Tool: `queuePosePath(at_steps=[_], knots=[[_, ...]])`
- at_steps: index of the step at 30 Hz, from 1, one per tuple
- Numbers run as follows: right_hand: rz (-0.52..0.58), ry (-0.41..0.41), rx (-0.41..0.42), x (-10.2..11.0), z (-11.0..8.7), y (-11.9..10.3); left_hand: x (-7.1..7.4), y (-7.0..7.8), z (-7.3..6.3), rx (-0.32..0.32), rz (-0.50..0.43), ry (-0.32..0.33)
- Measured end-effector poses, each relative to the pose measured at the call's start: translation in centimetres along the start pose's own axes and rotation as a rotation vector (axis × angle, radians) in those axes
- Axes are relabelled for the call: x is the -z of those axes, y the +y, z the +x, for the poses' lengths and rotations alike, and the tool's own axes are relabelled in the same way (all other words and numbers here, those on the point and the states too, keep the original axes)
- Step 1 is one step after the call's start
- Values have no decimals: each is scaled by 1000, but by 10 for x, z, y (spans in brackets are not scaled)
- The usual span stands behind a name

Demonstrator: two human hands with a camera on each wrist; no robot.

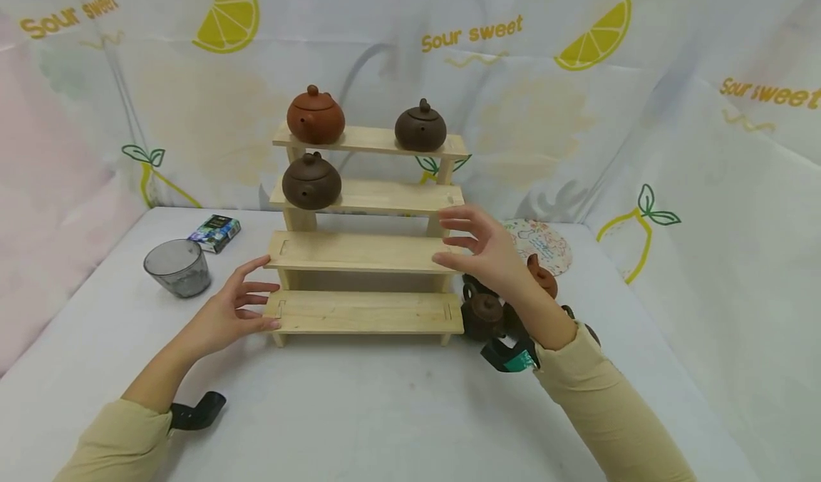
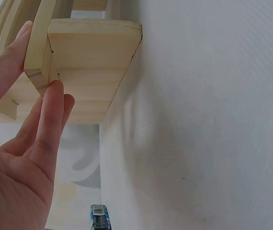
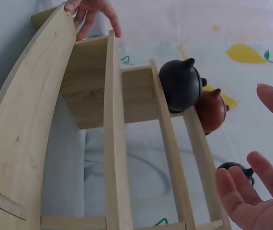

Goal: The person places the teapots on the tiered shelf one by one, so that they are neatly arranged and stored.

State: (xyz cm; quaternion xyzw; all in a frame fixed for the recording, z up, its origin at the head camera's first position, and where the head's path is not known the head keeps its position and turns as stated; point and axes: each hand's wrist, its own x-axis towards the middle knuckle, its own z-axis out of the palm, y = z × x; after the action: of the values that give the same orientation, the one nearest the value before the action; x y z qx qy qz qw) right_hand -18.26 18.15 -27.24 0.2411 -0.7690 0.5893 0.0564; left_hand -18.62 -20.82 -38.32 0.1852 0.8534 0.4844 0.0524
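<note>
A four-tier wooden display stand (image 1: 362,312) stands on the white table. My left hand (image 1: 221,319) holds the left end of its lowest board, thumb on top and fingertips (image 2: 54,98) against the underside in the left wrist view. My right hand (image 1: 484,250) hovers by the stand's right end, fingers spread and holding nothing. On the top tier sit a reddish-brown teapot (image 1: 316,118) at the left and a dark brown teapot (image 1: 420,128) at the right. Another dark teapot (image 1: 311,184) rests on the left of the tier below.
Right of the stand, several teapots cluster, among them a dark one (image 1: 485,316) and a reddish one (image 1: 544,279), partly behind my right forearm. A round patterned mat (image 1: 541,245) lies behind them. At left are a grey glass cup (image 1: 178,269) and a small box (image 1: 216,233).
</note>
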Motion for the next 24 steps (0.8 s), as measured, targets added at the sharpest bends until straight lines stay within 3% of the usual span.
queuePosePath(at_steps=[6, 16, 24], knots=[[-2, 42, -74, 16, -21, 11, -2, -2, 3, -24, -8, -1], [-25, 110, -92, 41, -55, 26, -2, -4, 3, -19, -15, -2], [-81, 180, -162, 60, -74, 32, 0, -3, 0, -19, -10, 1]])
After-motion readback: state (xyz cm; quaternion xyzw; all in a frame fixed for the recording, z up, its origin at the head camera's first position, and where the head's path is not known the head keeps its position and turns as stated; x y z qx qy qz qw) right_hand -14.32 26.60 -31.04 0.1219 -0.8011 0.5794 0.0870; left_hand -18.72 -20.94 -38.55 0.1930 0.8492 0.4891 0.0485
